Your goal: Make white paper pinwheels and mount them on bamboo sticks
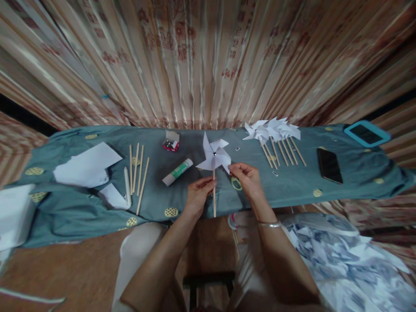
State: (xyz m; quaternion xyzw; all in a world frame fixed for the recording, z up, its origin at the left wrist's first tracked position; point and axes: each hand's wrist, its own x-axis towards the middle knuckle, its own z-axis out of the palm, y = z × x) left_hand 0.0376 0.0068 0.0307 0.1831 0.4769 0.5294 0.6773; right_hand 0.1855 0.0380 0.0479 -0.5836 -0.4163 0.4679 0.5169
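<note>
A white paper pinwheel (211,149) with a shiny pin at its centre stands upright over the middle of the table. My left hand (199,195) is closed around its wooden stick (214,203), below the paper blades. With thumb and fingers my right hand (245,175) pinches the tip of the lower right blade. A glue stick (177,172) lies to the left of the pinwheel. Behind it sits a small open red and white box (170,142) of metal pins. Partly behind my right hand is a yellow-green ring (236,183), perhaps tape.
Several finished pinwheels (276,130) lie at the back right, near a black phone (329,165) and a blue-framed device (367,132). Loose wooden sticks (138,169), a white pen-like tool (127,186) and paper sheets (87,164) lie left. A bag of paper pieces (354,255) stands at lower right.
</note>
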